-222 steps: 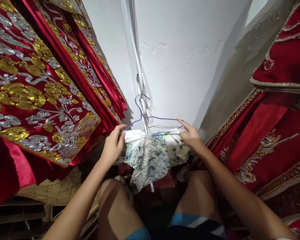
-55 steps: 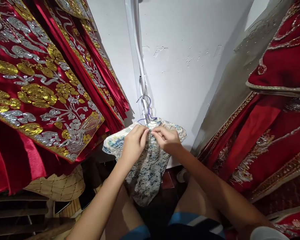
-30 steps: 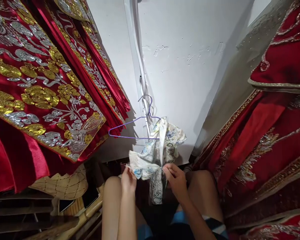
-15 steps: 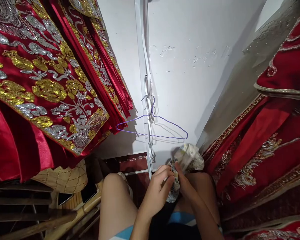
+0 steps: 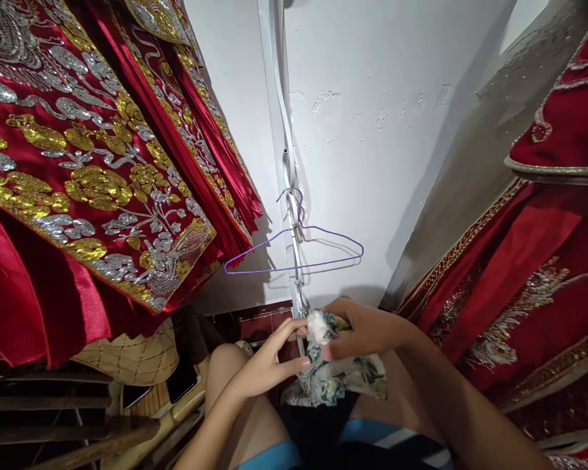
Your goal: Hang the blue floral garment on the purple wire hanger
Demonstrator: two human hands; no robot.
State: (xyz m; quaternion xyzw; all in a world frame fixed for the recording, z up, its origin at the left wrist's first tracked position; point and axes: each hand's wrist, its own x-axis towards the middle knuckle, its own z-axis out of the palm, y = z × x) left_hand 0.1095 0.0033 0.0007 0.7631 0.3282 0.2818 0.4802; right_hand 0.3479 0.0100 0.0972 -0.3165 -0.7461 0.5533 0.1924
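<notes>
A crumpled white cloth with a green, blue and yellow floral print hangs over my lap, its edge gathered in ruffles. My right hand pinches a bunched part of it between thumb and fingers. At the cloth's left side is my left hand, its thumb and curved fingers apart; the fingertips come close to the fabric, and I cannot tell if they touch it. In front of both hands a purple wire hanger hangs bare on a white rack against the wall.
Red garments with gold and silver sequins hang at the left, and more beaded red garments at the right. A bamboo bench stands low on the left, with a quilted beige item and a dark phone-like slab by it.
The cloth has been turned and pulled lower over my lap. My left hand has moved left and its fingers have spread. My right hand has come up over the cloth. The hanger has swivelled slightly.
</notes>
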